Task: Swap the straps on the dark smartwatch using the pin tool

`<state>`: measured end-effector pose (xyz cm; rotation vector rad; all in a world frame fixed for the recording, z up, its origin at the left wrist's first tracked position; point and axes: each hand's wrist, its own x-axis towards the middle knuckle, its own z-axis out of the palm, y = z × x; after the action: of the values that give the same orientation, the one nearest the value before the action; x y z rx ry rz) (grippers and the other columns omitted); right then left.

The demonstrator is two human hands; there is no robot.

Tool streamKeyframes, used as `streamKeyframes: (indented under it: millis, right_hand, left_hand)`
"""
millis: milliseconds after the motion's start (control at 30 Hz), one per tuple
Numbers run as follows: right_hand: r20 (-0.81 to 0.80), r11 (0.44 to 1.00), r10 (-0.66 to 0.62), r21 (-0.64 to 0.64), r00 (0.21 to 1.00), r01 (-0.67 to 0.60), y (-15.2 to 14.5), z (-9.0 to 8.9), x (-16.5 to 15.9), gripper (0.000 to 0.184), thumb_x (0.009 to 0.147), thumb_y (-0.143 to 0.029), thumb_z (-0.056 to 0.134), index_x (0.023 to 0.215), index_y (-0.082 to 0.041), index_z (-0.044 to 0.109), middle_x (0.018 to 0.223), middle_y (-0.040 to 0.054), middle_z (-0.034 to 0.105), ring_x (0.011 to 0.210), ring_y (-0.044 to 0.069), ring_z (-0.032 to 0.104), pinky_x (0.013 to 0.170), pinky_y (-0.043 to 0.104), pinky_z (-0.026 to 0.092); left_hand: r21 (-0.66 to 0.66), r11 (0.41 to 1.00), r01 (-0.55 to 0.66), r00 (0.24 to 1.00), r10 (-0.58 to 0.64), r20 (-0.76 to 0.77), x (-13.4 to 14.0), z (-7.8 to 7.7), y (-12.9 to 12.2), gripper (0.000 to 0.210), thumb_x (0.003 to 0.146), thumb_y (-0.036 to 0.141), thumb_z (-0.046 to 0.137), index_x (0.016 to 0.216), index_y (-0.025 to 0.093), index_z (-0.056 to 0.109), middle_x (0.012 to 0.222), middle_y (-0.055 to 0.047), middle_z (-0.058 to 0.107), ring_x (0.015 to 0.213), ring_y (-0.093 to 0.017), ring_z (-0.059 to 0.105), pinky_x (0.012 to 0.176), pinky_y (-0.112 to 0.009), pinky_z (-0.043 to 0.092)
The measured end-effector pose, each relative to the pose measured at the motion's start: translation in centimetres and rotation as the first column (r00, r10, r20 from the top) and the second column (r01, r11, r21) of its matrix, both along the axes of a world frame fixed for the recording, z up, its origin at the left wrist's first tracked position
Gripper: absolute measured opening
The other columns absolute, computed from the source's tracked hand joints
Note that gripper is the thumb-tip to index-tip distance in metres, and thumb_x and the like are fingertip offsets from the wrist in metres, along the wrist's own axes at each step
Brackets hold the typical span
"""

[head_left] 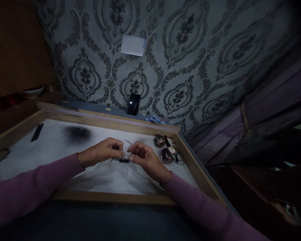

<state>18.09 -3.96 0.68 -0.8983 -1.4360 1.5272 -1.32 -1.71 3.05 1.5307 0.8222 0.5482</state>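
My left hand (102, 152) and my right hand (147, 159) meet over the white tray floor. Between their fingertips they pinch a small pale strip with a row of dark dots (126, 155), its ends hidden by the fingers. Just under it shows a small black piece (124, 160); whether it touches the strip I cannot tell. A thin, dark, pointed tool (128, 142) shows beside my right fingers, and I cannot tell if it is held or lying. To the right of my right hand, several wristwatches (167, 155) are grouped together.
A wooden-rimmed tray (110, 197) surrounds the work. On its floor are a flat black strip (36, 132) and a dark smudge (77, 133). Behind the rim, a phone (133, 104) leans on the patterned wall, with a blue cloth (155, 119) nearby. A curtain (223, 113) hangs right.
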Motion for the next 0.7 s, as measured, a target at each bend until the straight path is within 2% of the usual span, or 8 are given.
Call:
streamKeyframes:
  millis: [267, 433, 700]
  right_hand:
    - [0.026, 0.999, 0.018, 0.05, 0.999, -0.02, -0.06, 0.02, 0.02, 0.028, 0.067, -0.03, 0.079, 0.084, -0.02, 0.059, 0.085, -0.0002, 0.058, 0.081, 0.012, 0.054, 0.072, 0.025, 0.042]
    - [0.052, 0.998, 0.031, 0.049, 0.998, -0.034, -0.25, 0.09, -0.05, 0.03, 0.068, -0.031, 0.079, 0.086, -0.02, 0.059, 0.087, 0.0009, 0.058, 0.081, 0.013, 0.054, 0.073, 0.027, 0.042]
    - [0.065, 0.999, 0.025, 0.043, 0.998, -0.028, -0.27, 0.19, -0.29, 0.032, 0.066, -0.032, 0.08, 0.084, -0.02, 0.058, 0.085, 0.0, 0.057, 0.077, 0.012, 0.053, 0.07, 0.026, 0.042]
  left_hand:
    - [0.076, 0.997, 0.008, 1.0, -0.008, 0.005, -0.01, -0.24, 0.08, 0.021, 0.073, 0.032, 0.062, 0.062, 0.016, 0.052, 0.059, 0.006, 0.043, 0.061, -0.011, 0.036, 0.056, -0.023, 0.027]
    - [0.044, 0.997, 0.061, 0.998, -0.061, -0.006, -0.08, -0.16, 0.24, 0.026, 0.071, 0.031, 0.064, 0.057, 0.017, 0.047, 0.055, 0.007, 0.038, 0.058, -0.01, 0.032, 0.054, -0.023, 0.023]
    - [0.021, 1.0, 0.019, 1.0, -0.019, -0.001, 0.13, -0.55, 0.31, 0.029, 0.064, 0.03, 0.066, 0.052, 0.017, 0.044, 0.05, 0.008, 0.035, 0.054, -0.009, 0.03, 0.052, -0.023, 0.021]
